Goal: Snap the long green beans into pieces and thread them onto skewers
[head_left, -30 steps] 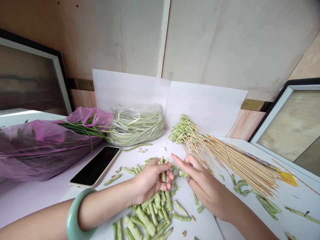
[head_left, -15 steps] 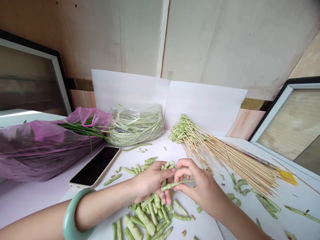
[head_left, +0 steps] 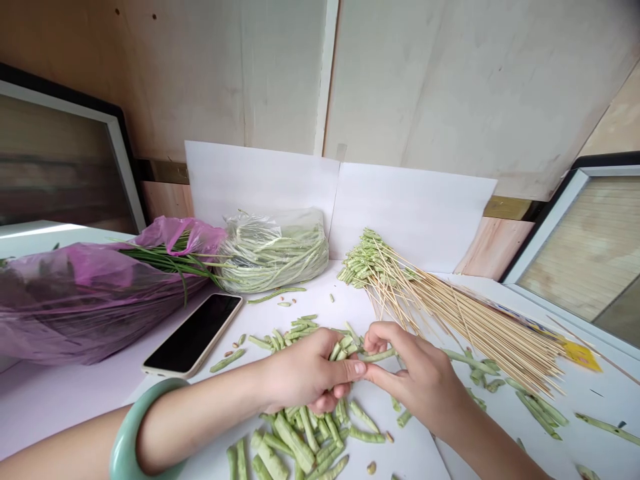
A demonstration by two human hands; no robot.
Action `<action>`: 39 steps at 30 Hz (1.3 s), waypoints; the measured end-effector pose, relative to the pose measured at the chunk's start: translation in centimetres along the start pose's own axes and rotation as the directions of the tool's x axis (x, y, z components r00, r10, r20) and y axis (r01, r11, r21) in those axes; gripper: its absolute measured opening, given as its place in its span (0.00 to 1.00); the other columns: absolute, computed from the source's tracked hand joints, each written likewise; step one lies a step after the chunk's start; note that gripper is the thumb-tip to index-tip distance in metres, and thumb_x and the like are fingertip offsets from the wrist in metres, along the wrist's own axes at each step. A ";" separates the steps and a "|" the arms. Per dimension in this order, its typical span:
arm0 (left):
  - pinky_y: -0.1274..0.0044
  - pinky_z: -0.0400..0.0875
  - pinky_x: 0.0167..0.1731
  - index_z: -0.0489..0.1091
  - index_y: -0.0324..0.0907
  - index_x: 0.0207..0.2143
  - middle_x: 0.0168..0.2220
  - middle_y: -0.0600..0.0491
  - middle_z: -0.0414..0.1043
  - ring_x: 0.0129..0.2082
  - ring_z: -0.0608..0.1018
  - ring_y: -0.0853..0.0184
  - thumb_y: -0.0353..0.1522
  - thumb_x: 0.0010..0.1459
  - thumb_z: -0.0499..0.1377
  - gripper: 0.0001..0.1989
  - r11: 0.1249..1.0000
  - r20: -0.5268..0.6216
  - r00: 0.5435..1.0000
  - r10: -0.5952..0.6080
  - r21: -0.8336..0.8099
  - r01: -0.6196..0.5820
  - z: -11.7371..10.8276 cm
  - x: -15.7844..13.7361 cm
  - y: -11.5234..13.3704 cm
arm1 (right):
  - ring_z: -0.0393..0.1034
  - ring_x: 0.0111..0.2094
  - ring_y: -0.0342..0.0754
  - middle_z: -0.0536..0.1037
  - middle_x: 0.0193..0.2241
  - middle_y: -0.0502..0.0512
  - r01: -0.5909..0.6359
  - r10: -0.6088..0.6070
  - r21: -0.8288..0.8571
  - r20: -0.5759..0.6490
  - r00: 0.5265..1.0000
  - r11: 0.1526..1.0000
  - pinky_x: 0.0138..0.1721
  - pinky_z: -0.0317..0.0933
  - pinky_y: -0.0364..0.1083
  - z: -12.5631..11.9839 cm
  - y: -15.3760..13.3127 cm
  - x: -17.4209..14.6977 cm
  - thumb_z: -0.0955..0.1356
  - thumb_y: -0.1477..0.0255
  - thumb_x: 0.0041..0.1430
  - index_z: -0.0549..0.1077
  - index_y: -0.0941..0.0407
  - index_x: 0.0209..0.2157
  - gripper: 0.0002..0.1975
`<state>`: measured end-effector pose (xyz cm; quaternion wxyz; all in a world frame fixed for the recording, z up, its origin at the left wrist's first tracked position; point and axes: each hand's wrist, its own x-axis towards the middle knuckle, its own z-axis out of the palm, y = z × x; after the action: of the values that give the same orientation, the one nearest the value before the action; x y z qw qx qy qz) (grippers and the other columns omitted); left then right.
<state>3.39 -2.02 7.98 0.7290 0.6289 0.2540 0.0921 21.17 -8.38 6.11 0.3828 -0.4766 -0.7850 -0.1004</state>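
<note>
My left hand [head_left: 320, 370] is closed around several short pieces of green long bean [head_left: 345, 347], their ends showing above the fist. Its thumb presses on the near end of a longer bean length [head_left: 380, 356]. My right hand [head_left: 417, 363] pinches that length between thumb and fingers, its fingertips touching the left thumb. Another stretch of bean [head_left: 470, 362] shows past the back of my right hand; whether it is the same bean I cannot tell. Below the hands lies a pile of cut bean pieces [head_left: 295, 440] on white paper.
A black-screened phone [head_left: 195, 337] lies at left, near a purple bag [head_left: 90, 293] of greens. Behind are a clear bag [head_left: 275, 253] of long beans and bamboo skewers [head_left: 470, 320] with bean pieces threaded at their far ends. Bean scraps [head_left: 540, 407] lie at right.
My left fingers have closed round the bean pieces and the thumb now presses on the longer bean. Both hands have shifted slightly right, with the right hand's bean drawn in against the left thumb.
</note>
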 end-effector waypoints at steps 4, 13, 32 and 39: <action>0.84 0.51 0.13 0.58 0.41 0.28 0.16 0.65 0.56 0.14 0.58 0.79 0.47 0.45 0.66 0.24 0.996 -0.093 0.995 0.022 0.091 -0.013 -0.2 0.0 0.0 | 0.64 0.24 0.44 0.69 0.23 0.49 0.060 -0.053 -0.036 0.181 0.982 0.998 0.25 0.56 0.42 0.0 0.1 0.4 0.61 0.70 0.67 0.66 0.55 0.27 0.13; 0.83 0.47 0.10 0.62 0.40 0.24 0.15 0.63 0.57 0.11 0.56 0.80 0.47 0.46 0.66 0.22 0.998 0.232 0.971 0.059 -0.005 -0.059 -0.4 -1.3 2.0 | 0.54 0.21 0.41 0.58 0.19 0.44 -0.239 0.030 0.466 0.412 0.911 0.852 0.23 0.49 0.41 -1.9 -2.7 1.4 0.62 0.71 0.62 0.61 0.55 0.22 0.14; 0.86 0.42 0.11 0.64 0.36 0.23 0.15 0.60 0.59 0.10 0.57 0.81 0.38 0.54 0.60 0.15 0.901 0.041 0.999 0.017 -0.434 0.002 -2.1 1.4 -0.1 | 0.64 0.29 0.44 0.65 0.36 0.53 -0.175 0.123 0.172 0.278 0.953 0.969 0.30 0.61 0.43 -1.9 -0.3 0.8 0.56 0.80 0.64 0.71 0.48 0.49 0.20; 0.86 0.54 0.11 0.66 0.35 0.26 0.20 0.51 0.71 0.11 0.66 0.78 0.39 0.51 0.62 0.15 0.963 -0.057 0.998 -0.033 -0.269 0.016 -2.3 1.9 -0.6 | 0.68 0.33 0.45 0.69 0.35 0.52 -0.153 0.078 0.213 0.322 0.943 0.965 0.33 0.66 0.43 -0.7 -0.1 0.5 0.59 0.81 0.64 0.69 0.48 0.53 0.21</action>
<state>3.83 0.71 6.77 0.8006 0.5180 0.2690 0.1356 21.33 -8.45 7.01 0.3134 -0.4833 -0.8122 0.0924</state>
